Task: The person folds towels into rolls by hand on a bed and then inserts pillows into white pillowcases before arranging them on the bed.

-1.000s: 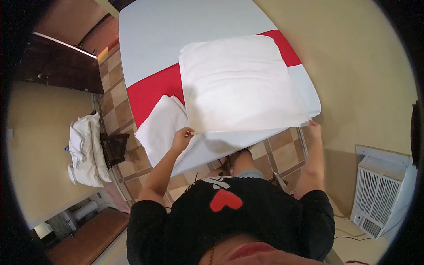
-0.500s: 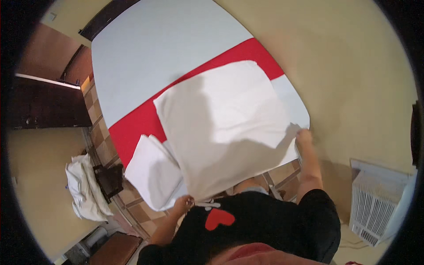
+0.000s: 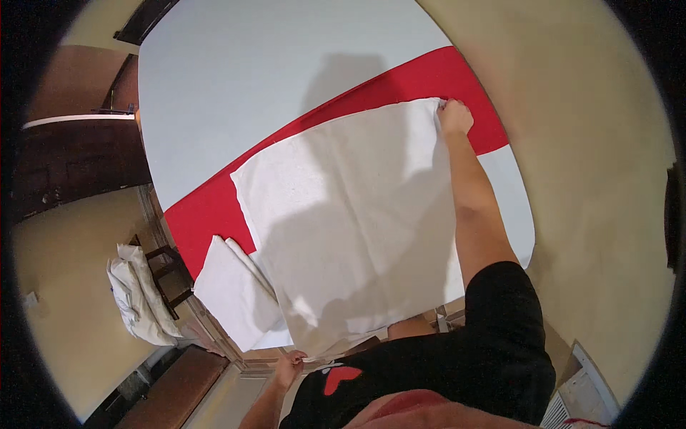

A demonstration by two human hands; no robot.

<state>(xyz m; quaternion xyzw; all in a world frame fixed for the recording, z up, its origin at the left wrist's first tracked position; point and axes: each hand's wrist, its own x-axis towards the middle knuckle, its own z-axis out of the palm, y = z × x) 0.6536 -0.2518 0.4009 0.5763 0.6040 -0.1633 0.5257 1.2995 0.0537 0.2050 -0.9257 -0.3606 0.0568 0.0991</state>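
Note:
A large white towel (image 3: pixel 371 207) lies spread over the near part of a bed, covering much of a red bed runner (image 3: pixel 207 214). With my right arm stretched far out, my right hand (image 3: pixel 456 118) is closed on the towel's far right corner. My left hand (image 3: pixel 289 366) pinches the near left corner, close to my body at the bed's near edge. The towel is fairly flat, with soft creases and my shadow across it. Left of it, partly beneath its edge, sits a folded white towel (image 3: pixel 232 293).
The bed's pale sheet (image 3: pixel 236 93) stretches away beyond the runner. A beige wall (image 3: pixel 586 129) runs along the right, with a white slatted appliance (image 3: pixel 579 400) low at its near end. White pillows or bundled cloth (image 3: pixel 139 297) rest on a dark chair at left, near a brown door (image 3: pixel 78 164).
My right hand has moved from the towel's near right side to its far right corner. The left hand keeps its corner, and the view has shifted slightly.

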